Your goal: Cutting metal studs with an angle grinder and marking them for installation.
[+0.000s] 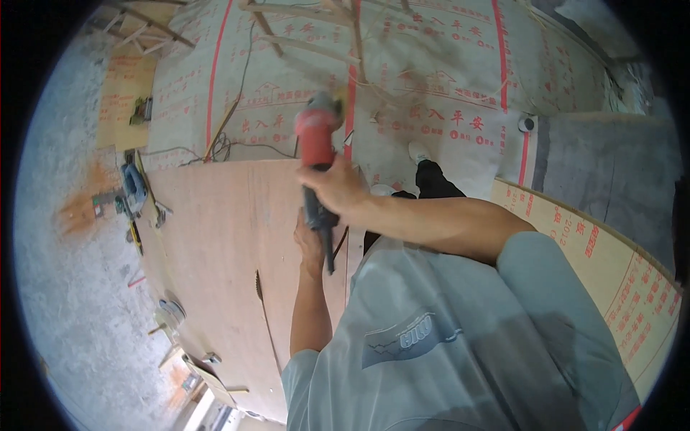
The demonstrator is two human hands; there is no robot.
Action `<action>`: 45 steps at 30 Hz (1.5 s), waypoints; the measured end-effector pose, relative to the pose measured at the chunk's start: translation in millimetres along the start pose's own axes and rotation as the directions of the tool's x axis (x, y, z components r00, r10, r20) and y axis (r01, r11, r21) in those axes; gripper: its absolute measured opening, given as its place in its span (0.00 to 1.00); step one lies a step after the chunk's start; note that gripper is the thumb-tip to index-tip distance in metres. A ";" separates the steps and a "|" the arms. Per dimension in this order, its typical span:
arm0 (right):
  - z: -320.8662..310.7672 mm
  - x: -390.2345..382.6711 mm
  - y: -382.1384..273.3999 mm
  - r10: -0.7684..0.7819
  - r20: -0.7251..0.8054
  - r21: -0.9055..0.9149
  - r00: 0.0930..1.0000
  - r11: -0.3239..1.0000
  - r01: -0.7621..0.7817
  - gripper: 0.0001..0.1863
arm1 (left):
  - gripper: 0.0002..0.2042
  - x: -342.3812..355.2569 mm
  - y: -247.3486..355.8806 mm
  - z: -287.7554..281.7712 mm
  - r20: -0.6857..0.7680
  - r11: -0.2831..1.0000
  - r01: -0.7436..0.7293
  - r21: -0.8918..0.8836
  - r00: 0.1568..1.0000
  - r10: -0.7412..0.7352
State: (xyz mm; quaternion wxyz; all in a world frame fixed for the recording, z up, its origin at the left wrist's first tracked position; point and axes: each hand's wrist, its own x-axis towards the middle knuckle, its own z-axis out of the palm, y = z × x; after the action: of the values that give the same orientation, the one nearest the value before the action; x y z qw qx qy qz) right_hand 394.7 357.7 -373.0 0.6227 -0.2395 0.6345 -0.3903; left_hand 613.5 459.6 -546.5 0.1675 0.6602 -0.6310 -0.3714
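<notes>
My right hand (339,188) is wrapped round the black body of a red and black angle grinder (315,140). The grinder's grey head points away from me and is blurred, so its disc cannot be made out. Its black tail and cord end point back toward me. Below and partly behind the tool, my left hand (309,243) lies against a large reddish plywood board (215,237) with its visible fingers stretched out. The grinder covers part of that hand. A narrow dark slot with a saw-like blade shape (259,286) shows on the board.
A blue-grey power tool (132,183) and other tools lie along the board's left edge. A grey disc-like object (171,310) sits lower down. Cables (223,147) run past the far edge. Wooden trestle legs (356,36) stand ahead on printed floor covering (280,108). A printed panel (575,244) is at right.
</notes>
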 end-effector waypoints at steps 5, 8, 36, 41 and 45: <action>-79.8 30.5 -9.1 0.024 0.188 0.314 0.982 0.946 -0.083 0.11 | 0.22 17.5 63.9 -12.2 -0.198 0.965 -0.160 0.209 0.959 0.202; -117.8 34.6 -16.6 0.107 0.242 0.289 0.964 0.941 -0.177 0.14 | 0.27 16.6 55.1 -19.5 -0.210 0.939 -0.160 0.306 0.950 0.230; -76.5 71.2 -29.1 0.141 0.422 0.114 0.895 0.972 -0.207 0.20 | 0.28 20.2 44.6 -29.5 -0.100 0.993 -0.055 0.107 0.993 0.065; -6.8 98.7 -6.7 -0.061 0.189 0.090 0.980 0.995 0.045 0.12 | 0.26 20.1 35.9 -30.5 -0.113 0.989 -0.082 0.126 0.989 0.096; -5.5 79.0 -14.6 -0.116 0.341 -0.251 0.933 0.945 0.209 0.12 | 0.27 4.1 22.6 -30.6 -0.061 0.977 0.031 0.210 0.998 -0.019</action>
State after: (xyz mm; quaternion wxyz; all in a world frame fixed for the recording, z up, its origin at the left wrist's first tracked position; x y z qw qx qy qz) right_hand 378.0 287.9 -409.5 0.6422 -0.4384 0.5515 -0.3021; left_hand 618.7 444.8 -511.6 0.1105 0.6928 -0.6532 -0.2850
